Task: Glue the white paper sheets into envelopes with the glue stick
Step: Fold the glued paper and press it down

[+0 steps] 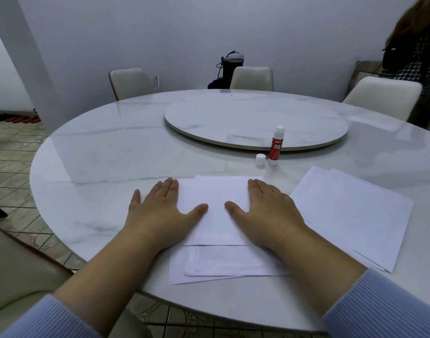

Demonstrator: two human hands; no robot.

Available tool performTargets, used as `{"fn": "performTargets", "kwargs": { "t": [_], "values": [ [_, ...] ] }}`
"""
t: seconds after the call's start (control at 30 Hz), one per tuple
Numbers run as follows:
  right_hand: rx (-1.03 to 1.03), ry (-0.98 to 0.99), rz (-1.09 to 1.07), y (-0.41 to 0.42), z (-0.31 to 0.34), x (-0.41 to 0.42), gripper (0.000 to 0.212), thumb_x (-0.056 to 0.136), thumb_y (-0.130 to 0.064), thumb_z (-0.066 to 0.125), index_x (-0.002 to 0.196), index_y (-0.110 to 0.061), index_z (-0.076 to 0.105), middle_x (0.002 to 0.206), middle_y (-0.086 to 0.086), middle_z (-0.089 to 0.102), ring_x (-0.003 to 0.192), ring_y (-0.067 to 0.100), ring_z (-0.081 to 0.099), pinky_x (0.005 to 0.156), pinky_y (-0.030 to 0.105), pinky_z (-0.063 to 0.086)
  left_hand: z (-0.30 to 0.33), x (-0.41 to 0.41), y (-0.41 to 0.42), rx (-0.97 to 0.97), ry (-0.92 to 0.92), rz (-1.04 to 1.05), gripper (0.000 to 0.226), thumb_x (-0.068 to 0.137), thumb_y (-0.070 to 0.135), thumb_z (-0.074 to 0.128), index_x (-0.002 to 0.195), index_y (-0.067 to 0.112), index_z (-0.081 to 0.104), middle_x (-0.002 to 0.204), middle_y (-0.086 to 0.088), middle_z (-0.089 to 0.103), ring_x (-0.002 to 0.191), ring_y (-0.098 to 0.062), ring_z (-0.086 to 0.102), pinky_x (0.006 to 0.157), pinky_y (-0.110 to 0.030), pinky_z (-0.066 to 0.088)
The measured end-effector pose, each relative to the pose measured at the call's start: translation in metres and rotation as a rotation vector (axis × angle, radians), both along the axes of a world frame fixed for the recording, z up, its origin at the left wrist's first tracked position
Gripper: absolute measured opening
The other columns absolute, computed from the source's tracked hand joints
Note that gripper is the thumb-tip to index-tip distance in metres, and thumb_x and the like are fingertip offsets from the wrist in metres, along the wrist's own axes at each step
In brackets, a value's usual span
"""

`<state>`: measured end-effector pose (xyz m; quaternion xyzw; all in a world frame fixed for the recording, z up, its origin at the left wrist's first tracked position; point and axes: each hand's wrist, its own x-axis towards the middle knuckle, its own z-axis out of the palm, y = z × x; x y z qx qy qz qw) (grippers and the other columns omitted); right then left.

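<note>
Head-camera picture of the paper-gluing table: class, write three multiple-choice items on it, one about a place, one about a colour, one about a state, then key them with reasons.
1. Where does the glue stick stand?
A. On the stack of sheets at the right
B. On the table beyond the folded paper, beside its cap
C. In the left hand

2. What colour is the glue stick's label?
A. Red
B. Green
C. Yellow

3. How do the two hands lie?
A. Both curled round the glue stick
B. One lifted off the table
C. Both flat on the folded paper

Answers: 1 B, it stands upright next to the loose white cap. 2 A, the band round the tube is red. 3 C, the left hand and right hand press the folded paper with straight fingers.
</note>
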<state>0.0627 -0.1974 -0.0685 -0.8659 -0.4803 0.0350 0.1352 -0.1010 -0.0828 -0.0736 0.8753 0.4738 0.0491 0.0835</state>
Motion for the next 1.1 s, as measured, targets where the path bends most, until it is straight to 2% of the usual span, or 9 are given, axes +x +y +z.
{"fn": "performTargets", "kwargs": {
  "t": [0.13, 0.23, 0.37, 0.47, 0.57, 0.63, 0.8, 0.93, 1.1],
  "values": [
    [0.172, 0.064, -0.032, -0.001, 0.012, 0.005, 0.085, 0.071, -0.068, 0.058, 0.142, -0.025, 0.037, 0.137, -0.005, 0.049, 0.131, 0.019, 0.031, 0.106, 0.033, 0.026, 0.0, 0.0, -0.001, -0.002, -0.042, 0.04, 0.105, 0.069, 0.082, 0.018, 0.149, 0.017, -0.003, 0.159, 0.006, -0.003, 0.145, -0.008, -0.006, 0.117, -0.042, -0.006],
    [0.351, 0.266, -0.036, -0.003, 0.02, 0.009, 0.077, 0.063, -0.047, 0.078, 0.132, -0.035, 0.046, 0.111, -0.009, 0.051, 0.118, 0.015, 0.043, 0.097, 0.028, 0.038, -0.001, 0.0, -0.001, 0.015, -0.082, 0.08, 0.103, 0.073, 0.079, 0.019, 0.148, 0.013, -0.005, 0.159, 0.0, -0.004, 0.145, -0.014, -0.008, 0.118, -0.039, -0.004],
    [0.575, 0.658, 0.041, -0.012, 0.03, 0.012, 0.053, 0.074, -0.019, 0.077, 0.106, -0.053, 0.052, 0.094, -0.008, 0.065, 0.085, 0.009, 0.066, 0.07, 0.024, 0.055, -0.002, 0.002, 0.001, 0.018, -0.154, 0.116, 0.091, 0.083, 0.07, 0.019, 0.148, 0.012, -0.007, 0.159, -0.005, -0.005, 0.145, -0.019, -0.009, 0.117, -0.036, -0.003],
    [0.562, 0.812, 0.153, -0.027, 0.038, 0.013, 0.051, 0.085, -0.005, 0.064, 0.108, -0.051, 0.063, 0.093, 0.0, 0.075, 0.082, 0.021, 0.072, 0.075, 0.036, 0.06, 0.003, -0.001, 0.004, -0.062, -0.433, 0.158, 0.073, 0.092, 0.056, 0.019, 0.149, 0.013, 0.003, 0.159, -0.005, 0.003, 0.146, -0.019, -0.002, 0.116, -0.033, 0.002],
    [0.668, 0.635, 0.226, -0.039, 0.053, 0.021, 0.036, 0.087, -0.003, 0.065, 0.09, -0.037, 0.077, 0.089, -0.01, 0.077, 0.065, 0.018, 0.068, 0.058, 0.023, 0.056, 0.011, -0.009, 0.007, -0.079, -0.894, 0.256, 0.056, 0.097, 0.043, 0.022, 0.144, 0.012, 0.029, 0.153, -0.011, 0.028, 0.141, -0.024, 0.022, 0.112, -0.032, 0.015],
    [0.876, 0.559, 0.239, -0.048, 0.075, 0.033, 0.033, 0.085, -0.003, 0.066, 0.081, -0.032, 0.079, 0.082, -0.015, 0.077, 0.064, 0.006, 0.066, 0.057, 0.012, 0.049, 0.013, -0.011, 0.007, -0.07, -1.006, 0.296, 0.053, 0.097, 0.043, 0.022, 0.139, 0.014, 0.035, 0.148, -0.011, 0.036, 0.135, -0.025, 0.032, 0.106, -0.03, 0.021],
    [1.366, 0.674, -0.03, -0.052, 0.129, 0.093, 0.032, 0.09, -0.005, 0.052, 0.098, -0.028, 0.074, 0.078, -0.013, 0.072, 0.071, 0.01, 0.06, 0.061, 0.017, 0.05, 0.011, -0.006, 0.0, 0.008, -0.777, 0.002, 0.044, 0.089, 0.043, 0.048, 0.13, 0.028, 0.044, 0.141, 0.006, 0.043, 0.132, -0.012, 0.035, 0.101, -0.025, 0.027],
    [1.254, 0.784, -0.256, -0.022, 0.127, 0.144, 0.055, 0.088, 0.014, 0.036, 0.132, -0.015, 0.053, 0.129, 0.004, 0.052, 0.107, 0.022, 0.059, 0.067, 0.022, 0.057, 0.009, -0.003, -0.006, -0.06, -0.513, -0.335, 0.051, 0.083, 0.052, 0.053, 0.132, 0.044, 0.04, 0.147, 0.028, 0.025, 0.137, 0.01, 0.009, 0.112, -0.02, 0.012],
    [0.964, 0.606, -0.604, 0.015, 0.077, 0.165, 0.052, 0.086, 0.009, 0.037, 0.129, -0.016, 0.054, 0.134, 0.012, 0.052, 0.107, 0.027, 0.053, 0.084, 0.027, 0.044, 0.009, 0.0, -0.004, -0.084, -0.352, -0.355, 0.056, 0.081, 0.057, 0.052, 0.134, 0.048, 0.034, 0.145, 0.034, 0.022, 0.125, 0.02, 0.007, 0.112, -0.016, 0.004]
  ]
}}
